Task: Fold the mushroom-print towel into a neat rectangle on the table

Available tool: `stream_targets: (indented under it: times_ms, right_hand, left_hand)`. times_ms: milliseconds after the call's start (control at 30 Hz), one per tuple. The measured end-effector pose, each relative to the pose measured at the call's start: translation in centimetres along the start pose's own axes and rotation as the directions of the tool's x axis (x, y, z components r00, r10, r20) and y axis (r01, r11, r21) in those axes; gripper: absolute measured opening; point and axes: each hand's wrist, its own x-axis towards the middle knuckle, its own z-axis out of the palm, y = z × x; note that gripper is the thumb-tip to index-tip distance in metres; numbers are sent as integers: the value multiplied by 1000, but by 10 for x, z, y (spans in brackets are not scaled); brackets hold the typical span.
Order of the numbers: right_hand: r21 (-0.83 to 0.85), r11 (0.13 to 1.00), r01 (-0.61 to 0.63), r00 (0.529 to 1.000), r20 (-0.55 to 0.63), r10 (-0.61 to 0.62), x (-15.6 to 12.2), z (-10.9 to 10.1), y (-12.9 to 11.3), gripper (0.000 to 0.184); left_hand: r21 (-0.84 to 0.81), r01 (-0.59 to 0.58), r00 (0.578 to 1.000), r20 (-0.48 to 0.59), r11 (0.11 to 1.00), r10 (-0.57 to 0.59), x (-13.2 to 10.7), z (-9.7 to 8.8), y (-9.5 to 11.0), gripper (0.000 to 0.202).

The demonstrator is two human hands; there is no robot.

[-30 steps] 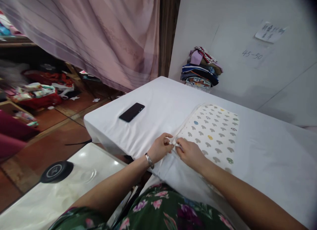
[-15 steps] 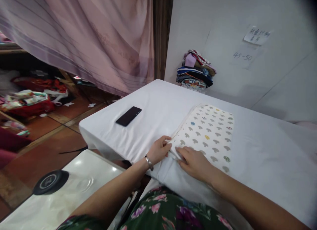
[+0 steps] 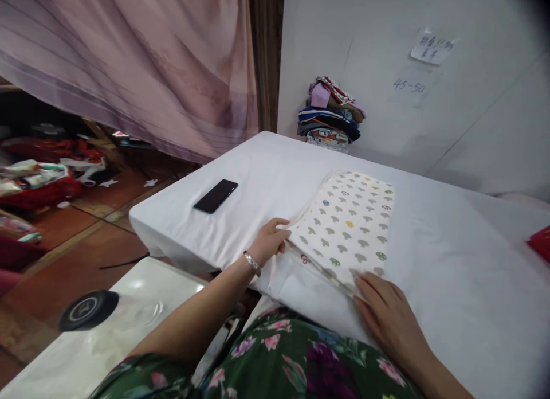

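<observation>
A folded cream cloth printed with small grey and coloured mushrooms [image 3: 350, 224] lies on the white-covered table [image 3: 451, 261]. My left hand [image 3: 268, 241], with a bracelet on its wrist, rests at the cloth's near left corner with its fingers curled on the edge. My right hand [image 3: 387, 316] lies flat at the cloth's near right edge, fingers stretched out and touching it. A second printed layer peeks out under the cloth's near edge.
A black phone [image 3: 215, 195] lies on the table's left part. A pile of folded clothes [image 3: 329, 112] stands at the far wall. A black round object [image 3: 88, 309] sits on a white surface at lower left. A pink curtain [image 3: 141, 61] hangs behind.
My right hand has slid along the cloth's near edge from beside my left hand to the near right corner. My left hand stays at the left corner.
</observation>
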Motion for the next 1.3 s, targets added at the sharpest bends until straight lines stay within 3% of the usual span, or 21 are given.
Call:
stream_targets:
  times_ms: [167, 300, 400, 533, 633, 700, 800, 900, 1033, 1167, 1300]
  right_hand:
    - [-25, 997, -76, 997, -27, 76, -1, 1, -4, 35]
    - [-17, 987, -161, 986, -57, 160, -7, 0, -4, 39]
    - [16, 974, -226, 970, -87, 227, -12, 0, -7, 38]
    - [14, 956, -292, 954, -65, 292, -19, 1, -10, 33]
    - [-3, 934, -357, 934, -27, 357, -23, 0, -10, 31]
    - [11, 923, -384, 923, 27, 384, -24, -2, -11, 31]
    - [69, 894, -442, 896, 84, 436, -22, -7, -13, 34]
    - [136, 850, -509, 861, 86, 502, -19, -12, -16, 39]
    - [129, 840, -527, 850, 51, 525, -19, -12, -18, 49]
    - [0, 889, -458, 889, -4, 458, -14, -8, -21, 59]
    - [-25, 919, -393, 919, 29, 394, 5, -3, -26, 63]
  left_hand:
    - [-133, 64, 998, 6, 989, -64, -3, 4, 17, 31]
    - [-118, 97, 995, 31, 988, -94, -3, 4, 14, 32]
    - [137, 70, 998, -11, 988, -69, -3, 2, 2, 30]
    - [535, -37, 998, -24, 844, 59, -4, 1, -10, 27]
    - [645, -95, 991, -8, 758, 132, -4, 1, -11, 28]
    - [655, -106, 989, -6, 748, 145, -4, 1, -11, 28]
    - [522, -62, 997, -12, 851, 80, -2, 0, -11, 27]
    - [168, 27, 998, 43, 985, -34, 0, 1, -7, 33]
    - [-168, 113, 989, 109, 979, -96, 1, 5, 7, 49]
    - [-228, 121, 987, 129, 966, -93, -2, 9, 20, 57]
    - [-208, 119, 988, 126, 971, -94, -3, 11, 26, 59]
